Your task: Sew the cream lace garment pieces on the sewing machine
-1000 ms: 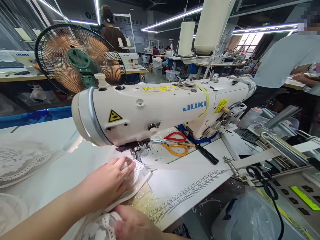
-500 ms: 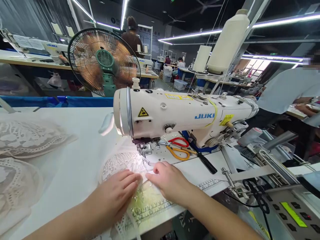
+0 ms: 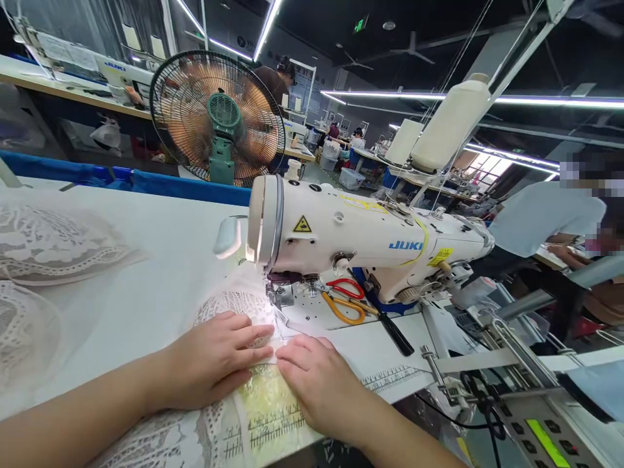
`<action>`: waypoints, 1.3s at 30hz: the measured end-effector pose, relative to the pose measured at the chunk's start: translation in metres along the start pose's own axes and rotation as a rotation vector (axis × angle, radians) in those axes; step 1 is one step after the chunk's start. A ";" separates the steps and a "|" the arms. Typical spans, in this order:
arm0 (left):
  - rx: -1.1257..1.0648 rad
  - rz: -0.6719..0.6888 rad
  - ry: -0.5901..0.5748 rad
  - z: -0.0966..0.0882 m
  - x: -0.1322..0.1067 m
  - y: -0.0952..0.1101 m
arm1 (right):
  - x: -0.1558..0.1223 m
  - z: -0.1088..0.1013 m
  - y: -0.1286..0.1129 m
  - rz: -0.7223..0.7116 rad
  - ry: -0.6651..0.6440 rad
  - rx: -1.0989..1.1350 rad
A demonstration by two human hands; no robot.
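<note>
I see white lace [image 3: 229, 307] running under the sewing machine's [image 3: 336, 227] foot, apparently part-sewn, its tail lying nearer me; other lace pieces [image 3: 58, 240] wait at left. The left hand [image 3: 214, 359] lies flat on it, released; the right hand [image 3: 319, 380] touches its edge, pinch unclear. Behind, a plastic bin's [image 3: 351, 179] contents are indistinct.

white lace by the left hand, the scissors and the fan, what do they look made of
White lace: thin, soft-looking fabric with openwork and sheer mesh; fibre can't be told.
Scissors: grey, slightly shiny blades, likely metal; smooth red and orange handles, perhaps plastic or plastic-coated.
Fan: thin dark bars suggest a wire guard, probably metal; the evenly green housing could be painted metal or plastic.
</note>
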State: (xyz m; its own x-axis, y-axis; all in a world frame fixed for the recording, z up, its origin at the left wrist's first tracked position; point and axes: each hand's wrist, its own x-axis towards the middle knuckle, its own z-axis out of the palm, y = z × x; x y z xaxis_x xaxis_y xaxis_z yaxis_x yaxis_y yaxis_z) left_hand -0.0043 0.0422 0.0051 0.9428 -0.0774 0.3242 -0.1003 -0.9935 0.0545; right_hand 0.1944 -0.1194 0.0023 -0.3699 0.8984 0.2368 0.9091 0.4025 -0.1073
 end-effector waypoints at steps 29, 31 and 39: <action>0.036 0.165 0.119 0.009 0.015 -0.062 | 0.036 0.011 0.005 0.111 0.020 -0.092; 0.035 0.164 0.119 0.009 0.015 -0.066 | 0.033 0.013 0.005 0.101 0.067 -0.080; 0.101 0.190 0.139 0.005 0.020 -0.074 | 0.022 0.015 0.006 0.103 0.150 0.031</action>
State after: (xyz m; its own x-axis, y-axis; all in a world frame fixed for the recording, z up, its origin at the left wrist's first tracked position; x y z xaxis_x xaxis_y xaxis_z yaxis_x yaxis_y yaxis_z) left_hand 0.0235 0.1139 0.0032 0.8565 -0.2586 0.4466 -0.2331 -0.9660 -0.1123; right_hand 0.1891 -0.0944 -0.0078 -0.2399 0.8998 0.3644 0.9336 0.3168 -0.1676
